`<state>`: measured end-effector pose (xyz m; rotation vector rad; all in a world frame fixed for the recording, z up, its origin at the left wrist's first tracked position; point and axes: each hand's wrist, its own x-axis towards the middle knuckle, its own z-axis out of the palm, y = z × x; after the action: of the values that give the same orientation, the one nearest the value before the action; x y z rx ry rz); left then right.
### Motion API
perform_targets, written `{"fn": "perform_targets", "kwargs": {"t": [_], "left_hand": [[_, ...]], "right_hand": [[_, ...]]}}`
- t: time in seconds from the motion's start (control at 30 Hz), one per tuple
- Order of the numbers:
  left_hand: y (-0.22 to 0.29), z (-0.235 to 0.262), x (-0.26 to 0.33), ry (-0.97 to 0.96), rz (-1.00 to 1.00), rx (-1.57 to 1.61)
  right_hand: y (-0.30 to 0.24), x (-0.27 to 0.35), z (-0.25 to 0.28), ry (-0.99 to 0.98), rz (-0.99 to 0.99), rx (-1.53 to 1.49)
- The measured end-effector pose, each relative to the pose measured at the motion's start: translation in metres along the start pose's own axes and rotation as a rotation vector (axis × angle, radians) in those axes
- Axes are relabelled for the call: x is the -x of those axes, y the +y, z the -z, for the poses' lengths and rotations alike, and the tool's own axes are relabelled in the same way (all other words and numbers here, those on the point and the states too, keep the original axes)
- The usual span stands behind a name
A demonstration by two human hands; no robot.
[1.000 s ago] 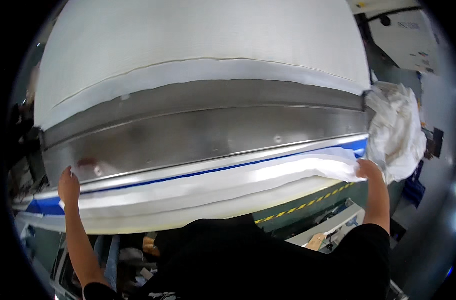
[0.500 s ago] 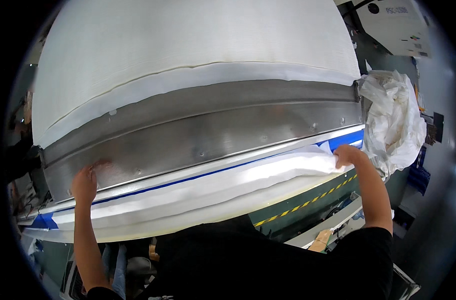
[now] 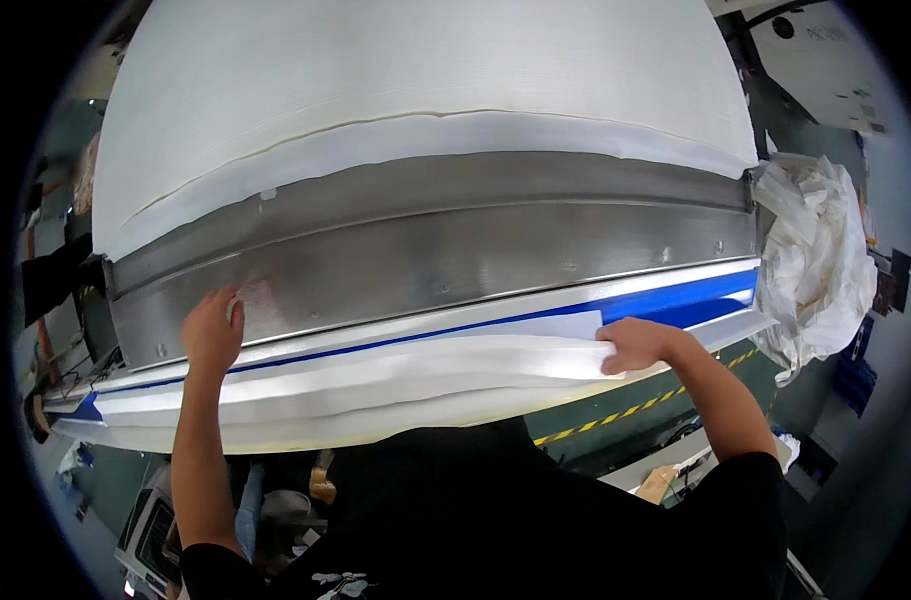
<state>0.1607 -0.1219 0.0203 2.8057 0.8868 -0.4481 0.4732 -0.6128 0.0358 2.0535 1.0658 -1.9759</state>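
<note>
My right hand (image 3: pixel 638 346) is closed on the right end of a long folded white cloth (image 3: pixel 406 366). The cloth lies in soft folds along the near edge of a wide machine bed. To its right, a broad piece of blue strip (image 3: pixel 676 300) lies bare along the white rail (image 3: pixel 496 309). My left hand (image 3: pixel 213 331) is over the lower edge of a brushed metal panel (image 3: pixel 416 255), its thumb apart from the fingers and nothing seen in it. Beyond the panel spreads a large white fabric sheet (image 3: pixel 426 70) with a loose hem.
A crumpled white plastic sheet (image 3: pixel 816 260) hangs at the right end. Yellow-and-black floor tape (image 3: pixel 616 420) runs below the near edge. A black sleeve (image 3: pixel 58 280), apparently another person's, shows at the far left. A white machine housing (image 3: pixel 816 60) stands at the upper right.
My right hand has moved left with the cloth's end, and more blue strip is uncovered. My left hand has shifted slightly up and right. The whole view has also shifted a little.
</note>
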Motion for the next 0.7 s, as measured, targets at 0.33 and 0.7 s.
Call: {"fn": "perform_targets", "kwargs": {"t": [0.33,0.7], "left_hand": [[-0.021,-0.011,0.028,0.082,0.061,0.13],[-0.059,-0.043,0.022,0.32,-0.008,0.24]], "right_hand": [[-0.037,-0.045,-0.021,0.408,-0.157,-0.123],[-0.117,-0.082,-0.023,0.468,-0.007,0.057]]}}
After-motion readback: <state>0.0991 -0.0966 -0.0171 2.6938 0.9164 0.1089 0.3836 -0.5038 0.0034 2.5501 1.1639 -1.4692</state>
